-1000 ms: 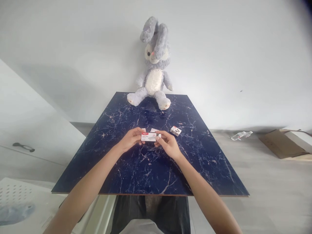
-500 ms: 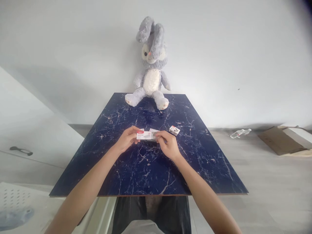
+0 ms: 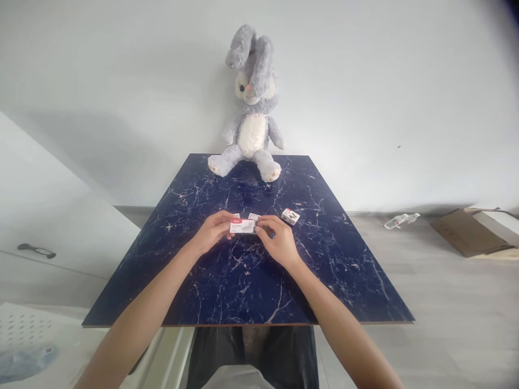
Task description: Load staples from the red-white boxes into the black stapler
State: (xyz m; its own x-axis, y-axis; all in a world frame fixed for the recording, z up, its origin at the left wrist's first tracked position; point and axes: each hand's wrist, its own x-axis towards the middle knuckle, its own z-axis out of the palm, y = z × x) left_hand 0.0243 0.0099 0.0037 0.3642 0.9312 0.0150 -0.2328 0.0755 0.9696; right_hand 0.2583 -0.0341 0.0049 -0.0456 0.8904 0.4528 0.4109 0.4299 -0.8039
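A small red-and-white cardboard box [image 3: 241, 226], with a grey shape printed on its front, is held up over the middle of the table. My left hand [image 3: 213, 231] pinches its left end between thumb and fingers. At the box's right end, my right hand [image 3: 279, 237] has its thumb and fingertips closed on the edge; whatever else they hold is too small to make out. Just behind the box lie pale printed pieces [image 3: 254, 216] and something dark, mostly hidden. To the right of my right hand sits another small white-and-red box [image 3: 291, 216] with a black picture.
A grey plush rabbit [image 3: 253, 135] sits at the back of the dark blue marbled table [image 3: 243, 286], against the wall. On the floor to the right are a clear plastic bottle [image 3: 401, 220] and an open cardboard box [image 3: 466, 232]. A white cabinet [image 3: 48, 216] stands at left.
My right fingers have shifted slightly left toward the held box. The grey strip that showed at its right end is now mostly out of sight. The box itself has moved a little right.
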